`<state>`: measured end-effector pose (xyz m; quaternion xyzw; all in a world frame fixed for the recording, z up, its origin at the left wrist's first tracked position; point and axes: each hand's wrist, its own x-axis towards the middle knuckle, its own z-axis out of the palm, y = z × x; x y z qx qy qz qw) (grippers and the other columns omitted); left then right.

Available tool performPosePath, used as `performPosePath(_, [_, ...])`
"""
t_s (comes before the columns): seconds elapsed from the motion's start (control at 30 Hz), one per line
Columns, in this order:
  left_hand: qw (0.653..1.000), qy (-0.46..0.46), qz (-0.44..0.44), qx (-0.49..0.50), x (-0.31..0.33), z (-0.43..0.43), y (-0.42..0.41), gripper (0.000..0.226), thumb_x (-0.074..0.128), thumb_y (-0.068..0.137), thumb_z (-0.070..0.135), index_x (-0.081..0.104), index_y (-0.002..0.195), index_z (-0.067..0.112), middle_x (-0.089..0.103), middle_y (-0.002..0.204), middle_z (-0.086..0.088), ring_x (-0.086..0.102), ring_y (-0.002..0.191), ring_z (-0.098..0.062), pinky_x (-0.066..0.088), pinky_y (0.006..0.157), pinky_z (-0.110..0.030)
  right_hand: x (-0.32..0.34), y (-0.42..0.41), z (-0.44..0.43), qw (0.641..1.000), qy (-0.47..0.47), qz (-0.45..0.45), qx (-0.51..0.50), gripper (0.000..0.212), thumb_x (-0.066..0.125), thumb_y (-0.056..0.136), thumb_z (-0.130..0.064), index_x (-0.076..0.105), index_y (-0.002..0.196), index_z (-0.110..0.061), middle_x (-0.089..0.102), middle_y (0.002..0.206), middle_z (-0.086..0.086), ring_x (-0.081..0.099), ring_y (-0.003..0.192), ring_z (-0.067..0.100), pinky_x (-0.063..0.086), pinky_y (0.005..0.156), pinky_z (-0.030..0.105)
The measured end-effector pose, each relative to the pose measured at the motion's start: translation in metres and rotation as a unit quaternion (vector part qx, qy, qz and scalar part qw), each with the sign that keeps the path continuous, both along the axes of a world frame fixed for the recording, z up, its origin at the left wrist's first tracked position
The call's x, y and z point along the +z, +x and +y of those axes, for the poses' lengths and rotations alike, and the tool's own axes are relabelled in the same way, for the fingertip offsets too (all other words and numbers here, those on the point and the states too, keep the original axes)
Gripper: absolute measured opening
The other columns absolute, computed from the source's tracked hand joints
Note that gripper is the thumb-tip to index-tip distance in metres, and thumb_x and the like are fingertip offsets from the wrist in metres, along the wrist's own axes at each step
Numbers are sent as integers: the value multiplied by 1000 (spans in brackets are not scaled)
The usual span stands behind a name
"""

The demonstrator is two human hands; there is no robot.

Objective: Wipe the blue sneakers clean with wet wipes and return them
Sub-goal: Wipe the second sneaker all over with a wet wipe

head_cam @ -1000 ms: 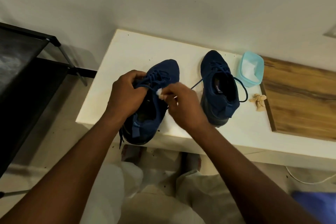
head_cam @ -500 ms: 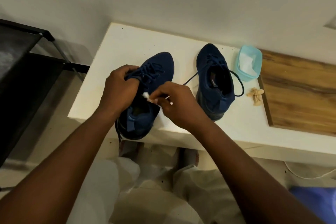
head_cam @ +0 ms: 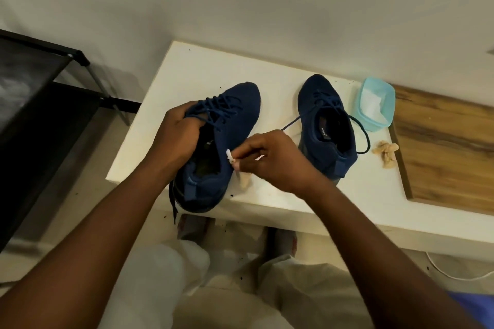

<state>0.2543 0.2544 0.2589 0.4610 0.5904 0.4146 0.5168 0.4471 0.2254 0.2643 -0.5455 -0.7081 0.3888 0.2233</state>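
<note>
Currently left hand (head_cam: 177, 139) grips near sneaker (head_cam: 213, 141) at tongue; right hand (head_cam: 270, 159), at its 3 o'clock, pinches wet wipe (head_cam: 235, 165) — advise short firm strokes, shoe braced

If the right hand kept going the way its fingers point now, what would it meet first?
The right hand points leftward, pinching a wet wipe already against the near sneaker. It would press into that sneaker's side by the collar, then likely the left hand; depth is uncertain.

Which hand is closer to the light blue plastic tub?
Right. The right hand is nearer the light blue plastic tub, though apart; the left hand grips the far sneaker.
</note>
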Motion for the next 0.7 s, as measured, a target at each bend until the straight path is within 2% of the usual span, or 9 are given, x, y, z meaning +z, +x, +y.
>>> performPosePath(0.1, [1000, -2, 6, 13, -1, 2, 5, 29, 50, 92, 9, 75, 95, 23, 76, 92, 1, 72, 92, -22, 57, 90, -47, -8, -6, 15, 993, 38, -24, -109, 9, 73, 85, -9, 79, 89, -15, 74, 84, -7, 66, 71, 2, 49, 67, 17])
performPosePath(0.17, [999, 2, 11, 42, -2, -1, 13, 29, 48, 91, 13, 74, 97, 26, 75, 93, 3, 71, 92, -21, 58, 89, -47, -9, -19, 11, 986, 51, 10, -160, 15, 68, 88, -7, 79, 94, -16, 74, 89, -8, 65, 73, -1, 49, 66, 14])
performPosePath(0.27, [995, 13, 6, 98, -3, -2, 25, 40, 45, 91, 12, 66, 121, 29, 70, 111, 6, 66, 102, -15, 58, 86, -33, -3, -24, -12, 988, 61, 25, -143, 18, 67, 90, -7, 78, 99, -19, 73, 96, -11, 65, 84, 2, 51, 75, 11])
performPosePath(0.37, [989, 18, -18, 147, -3, -2, 30, 47, 43, 92, 7, 56, 133, 28, 63, 123, 4, 62, 107, -13, 54, 77, -21, 0, -11, -30, 980, 39, 82, -178, 14, 70, 90, -12, 78, 99, -18, 75, 94, -9, 69, 86, 6, 55, 78, 20])
performPosePath(0.47, [991, 6, -21, 133, -2, -5, 33, 52, 50, 93, 11, 45, 141, 30, 56, 135, 1, 59, 116, -16, 53, 82, -25, -2, -6, -43, 951, -16, 170, -257, 13, 69, 91, -10, 77, 100, -14, 76, 89, -1, 71, 81, 14, 58, 68, 27])
performPosePath(0.5, [995, 3, 15, 97, 2, -8, 34, 60, 57, 92, 16, 37, 147, 31, 47, 145, 1, 53, 126, -19, 53, 92, -31, -3, -7, -49, 936, -37, 203, -285, 13, 69, 91, -9, 77, 100, -14, 76, 90, 2, 71, 80, 15, 56, 65, 25])
performPosePath(0.57, [993, 17, 114, 10, 11, -20, 33, 80, 69, 89, 24, 23, 154, 31, 25, 159, 3, 32, 144, -24, 40, 112, -42, -1, -11, -60, 910, -66, 253, -320, 13, 69, 90, -8, 77, 100, -14, 76, 91, 4, 71, 82, 16, 54, 64, 21])
performPosePath(0.63, [975, 66, 201, -65, 23, -38, 30, 75, 72, 90, 27, 31, 153, 29, 19, 162, 4, 21, 148, -22, 30, 117, -41, 4, -12, -67, 913, -51, 256, -315, 14, 69, 90, -10, 77, 101, -16, 76, 92, -1, 71, 85, 13, 55, 67, 20])
performPosePath(0.7, [931, 146, 308, -134, 39, -52, 20, 53, 67, 92, 30, 50, 142, 31, 30, 157, 6, 22, 146, -20, 25, 120, -43, 12, -13, -71, 936, 5, 212, -283, 15, 69, 91, -13, 77, 102, -20, 76, 93, -6, 70, 87, 8, 56, 74, 18])
